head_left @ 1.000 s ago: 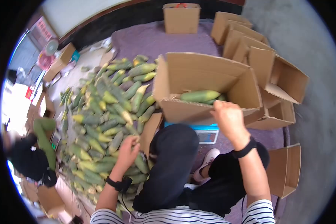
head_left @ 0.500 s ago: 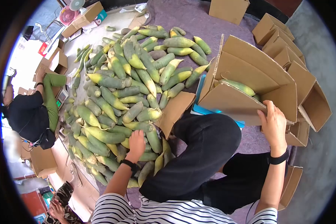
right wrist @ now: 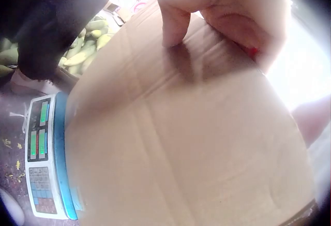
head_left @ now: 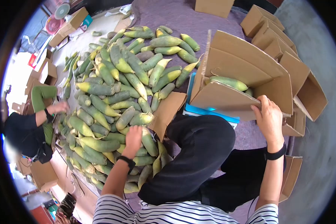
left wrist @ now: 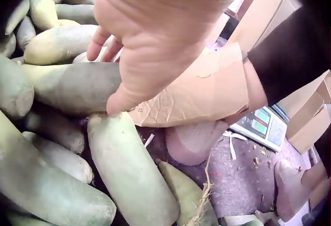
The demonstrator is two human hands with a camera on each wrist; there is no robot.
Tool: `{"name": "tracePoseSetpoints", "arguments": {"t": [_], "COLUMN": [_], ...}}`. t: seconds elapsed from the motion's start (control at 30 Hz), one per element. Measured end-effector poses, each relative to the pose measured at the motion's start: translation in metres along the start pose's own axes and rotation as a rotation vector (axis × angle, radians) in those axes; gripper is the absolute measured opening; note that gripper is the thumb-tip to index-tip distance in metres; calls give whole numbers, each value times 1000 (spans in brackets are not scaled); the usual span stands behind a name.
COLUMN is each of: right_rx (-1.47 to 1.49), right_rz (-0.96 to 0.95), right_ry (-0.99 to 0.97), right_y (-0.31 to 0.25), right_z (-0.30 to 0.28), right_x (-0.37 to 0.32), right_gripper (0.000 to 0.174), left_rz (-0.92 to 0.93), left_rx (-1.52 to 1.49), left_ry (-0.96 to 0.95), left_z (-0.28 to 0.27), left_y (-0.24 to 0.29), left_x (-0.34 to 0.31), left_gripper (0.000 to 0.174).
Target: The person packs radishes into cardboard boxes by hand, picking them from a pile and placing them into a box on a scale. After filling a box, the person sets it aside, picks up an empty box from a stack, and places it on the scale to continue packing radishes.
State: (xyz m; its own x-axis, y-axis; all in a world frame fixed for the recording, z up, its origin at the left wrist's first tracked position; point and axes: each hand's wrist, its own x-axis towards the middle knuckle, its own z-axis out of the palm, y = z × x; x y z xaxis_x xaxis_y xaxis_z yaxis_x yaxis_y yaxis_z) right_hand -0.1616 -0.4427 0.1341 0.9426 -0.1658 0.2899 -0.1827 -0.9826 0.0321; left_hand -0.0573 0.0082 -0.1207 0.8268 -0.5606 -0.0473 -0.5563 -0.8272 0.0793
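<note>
Green and pale-yellow radishes (head_left: 97, 145) lie heaped at the left. My left hand (head_left: 133, 141) is over the near right part of the heap; in the left wrist view this hand (left wrist: 155, 40) grips a dark green radish (left wrist: 72, 86) by its end, thumb on the near side and fingers on the far side. A cardboard box (head_left: 224, 100) with radishes (head_left: 229, 83) inside stands tilted on a scale (right wrist: 41, 159) with a blue top. My right hand (head_left: 269, 121) holds the box's near upper edge, thumb outside; its other fingertips are hidden over the edge.
More cardboard boxes (head_left: 300, 80) stand in a row at the right, and another (head_left: 214, 6) at the far edge. A cardboard piece (head_left: 170, 114) leans between heap and knee. Another person (head_left: 26, 132) sits at the left beside the heap.
The head view has swung left, then slightly back. My left hand has come down among the near radishes. My right hand has slid toward the box edge's right end, and the box looks more tilted.
</note>
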Motion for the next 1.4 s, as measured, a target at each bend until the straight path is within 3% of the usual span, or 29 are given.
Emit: {"name": "tracePoseSetpoints", "arguments": {"t": [0.1,0.13,0.17,0.23,0.27,0.3,0.33,0.37,0.47,0.6,0.67,0.8,0.93,1.0,1.07,1.1,1.17,1.3,1.4], "right_rx": [-7,-1,-14,-56,-69,-78,-96,-96,-87,-53,-52,-40,-8,-27,-41,-37,-46,-37,-53], "right_rz": [11,16,21,21,20,11,16,22,8,11,8,-20,-27,-26,-21,-33,-19,4,11], "right_ry": [6,23,18,5,16,24,10,-10,-7,18,11,11,31,40,19,16,-3,-19,-33], "right_y": [3,2,4,7,8,9,9,8,7,7,7,13,11,9,6,5,5,1,0], "right_z": [4,3,4,7,8,10,11,9,7,6,5,6,4,5,3,2,2,0,-1], "right_x": [-1,-1,-1,-3,-4,-5,-6,-7,-10,-10,-13,-13,-11,-7,-6,-6,-6,-5,-5], "right_gripper": [27,28,28,28,28,28,28,28,28,27,27,25,25,25,25,25,25,26,26], "left_rz": [-137,-280,-285,-397,-347,-333,-261,-75,58,275,341,117,-83,48,-41,-55,-187,-315,-244], "left_rx": [-306,-427,-606,-674,-959,-887,-1006,-1043,-1453,-1561,-1531,-1290,-929,-603,-393,-397,-39,454,612], "left_ry": [216,175,308,319,407,423,496,552,681,549,419,325,63,-2,-244,-243,-331,-284,-193], "left_z": [-41,-59,-70,-106,-130,-173,-197,-225,-295,-317,-290,-246,-146,-76,-58,-55,-53,-39,-35], "left_y": [-11,-11,-12,-7,5,27,38,50,109,184,198,170,109,76,65,56,40,-38,-92], "left_x": [-15,-15,-14,-4,2,11,19,30,58,112,135,105,19,-43,-87,-95,-109,-102,-102], "left_gripper": [45,52,48,46,44,45,47,48,46,42,36,29,23,27,36,36,39,44,37]}}
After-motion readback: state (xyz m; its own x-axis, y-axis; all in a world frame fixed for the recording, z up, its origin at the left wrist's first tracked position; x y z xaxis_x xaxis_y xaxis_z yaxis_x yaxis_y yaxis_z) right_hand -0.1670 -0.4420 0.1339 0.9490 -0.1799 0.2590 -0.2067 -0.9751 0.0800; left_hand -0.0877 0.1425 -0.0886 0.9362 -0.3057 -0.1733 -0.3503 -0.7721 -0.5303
